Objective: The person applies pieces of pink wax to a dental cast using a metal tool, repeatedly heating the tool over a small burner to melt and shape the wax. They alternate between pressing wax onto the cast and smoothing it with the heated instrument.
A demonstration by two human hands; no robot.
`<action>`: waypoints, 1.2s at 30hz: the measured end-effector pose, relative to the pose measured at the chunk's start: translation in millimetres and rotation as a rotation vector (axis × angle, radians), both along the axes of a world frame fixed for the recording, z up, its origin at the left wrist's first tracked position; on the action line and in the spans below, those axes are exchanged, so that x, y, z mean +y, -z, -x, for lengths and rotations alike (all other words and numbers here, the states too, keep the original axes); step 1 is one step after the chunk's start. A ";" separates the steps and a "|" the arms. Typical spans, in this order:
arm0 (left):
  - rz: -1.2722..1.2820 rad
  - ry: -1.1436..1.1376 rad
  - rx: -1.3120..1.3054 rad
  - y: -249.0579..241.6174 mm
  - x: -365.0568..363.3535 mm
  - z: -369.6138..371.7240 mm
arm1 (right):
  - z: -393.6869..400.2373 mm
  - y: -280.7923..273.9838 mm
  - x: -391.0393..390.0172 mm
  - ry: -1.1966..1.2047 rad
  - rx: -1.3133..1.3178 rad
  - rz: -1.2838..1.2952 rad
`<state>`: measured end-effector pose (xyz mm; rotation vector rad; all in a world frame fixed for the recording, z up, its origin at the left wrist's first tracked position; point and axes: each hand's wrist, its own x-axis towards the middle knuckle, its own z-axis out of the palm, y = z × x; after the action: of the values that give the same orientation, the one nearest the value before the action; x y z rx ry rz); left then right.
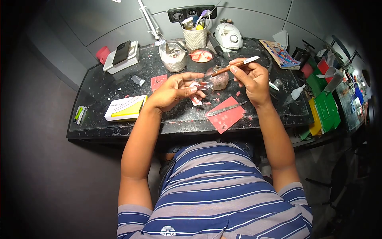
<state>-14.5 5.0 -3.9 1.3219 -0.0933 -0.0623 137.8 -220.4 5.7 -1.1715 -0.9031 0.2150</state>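
My left hand (175, 93) is closed, its fingertips pinching a small red and whitish dental piece (203, 85) whose full shape is partly hidden. My right hand (253, 81) grips a wax knife (227, 70) by its brown wooden handle; the metal tip points left at the piece. Just behind both hands is a round, wax-smeared glass lamp or jar (219, 79). Below them, a metal carving tool (227, 108) lies across a pink wax sheet (223, 123). Another pink wax square (158, 81) rests beyond my left hand.
A yellow-white box (125, 107) sits at the left front. Farther back stand a plaster-filled bag (172, 59), a bowl of pink scraps (201, 55), a woven tool cup (195, 38) and a white micromotor unit (229, 36). A phone (121, 52) and booklet (279, 55) flank them.
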 end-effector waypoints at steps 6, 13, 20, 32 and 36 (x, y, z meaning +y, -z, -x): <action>-0.019 -0.003 0.004 1.3 1.2 -0.3 | -1.1 0.0 -1.3 -0.012 0.010 0.021; -0.018 -0.018 0.006 0.5 -0.9 -0.3 | 1.2 2.4 2.0 0.008 -0.070 -0.004; -0.049 -0.003 0.008 3.1 2.2 -0.7 | -0.2 0.8 -2.0 -0.012 -0.006 0.011; -0.033 -0.007 -0.003 3.1 3.0 -0.7 | 1.4 0.0 -0.6 0.004 0.000 -0.004; -0.040 -0.010 -0.013 4.0 3.2 -1.9 | -0.1 -1.5 -3.7 0.010 0.000 -0.005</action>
<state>-12.5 8.2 -7.9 1.3625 -0.0964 -0.0475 137.9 -224.1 7.1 -1.1716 -0.8966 0.2046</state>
